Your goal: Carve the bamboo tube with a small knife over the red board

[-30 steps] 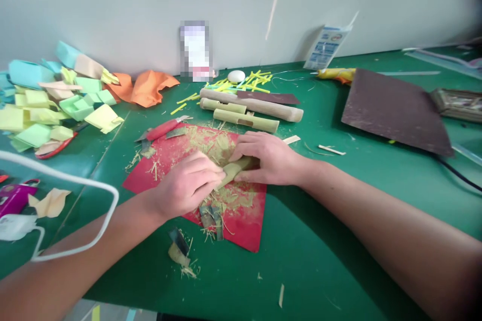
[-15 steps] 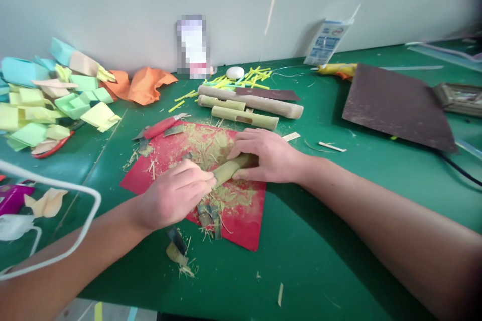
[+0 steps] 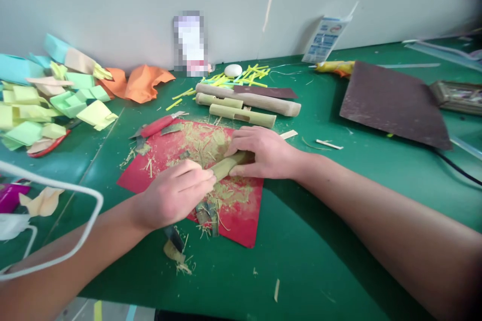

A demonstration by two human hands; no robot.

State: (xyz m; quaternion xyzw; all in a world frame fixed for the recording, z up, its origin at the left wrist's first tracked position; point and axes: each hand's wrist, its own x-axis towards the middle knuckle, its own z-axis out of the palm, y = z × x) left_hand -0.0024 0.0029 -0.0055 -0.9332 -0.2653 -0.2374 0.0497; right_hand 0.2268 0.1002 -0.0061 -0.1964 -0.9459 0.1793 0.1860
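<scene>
1 olive-green bamboo piece (image 3: 226, 165) is held slantwise over the red sheet (image 3: 243, 234), its 2 ends hidden.

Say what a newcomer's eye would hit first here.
Probably the red sheet, strewn with pale shavings, mid-table, where the right hand grips a greenish tube and the left hand meets its left end. Next, likely the pastel folded papers heaped at far left, with crumpled orange paper just right of them.

One tube (image 3: 227, 165) is over the mat (image 3: 241, 233), more tubes (image 3: 259, 117) behind, papers (image 3: 97, 116) left.
</scene>
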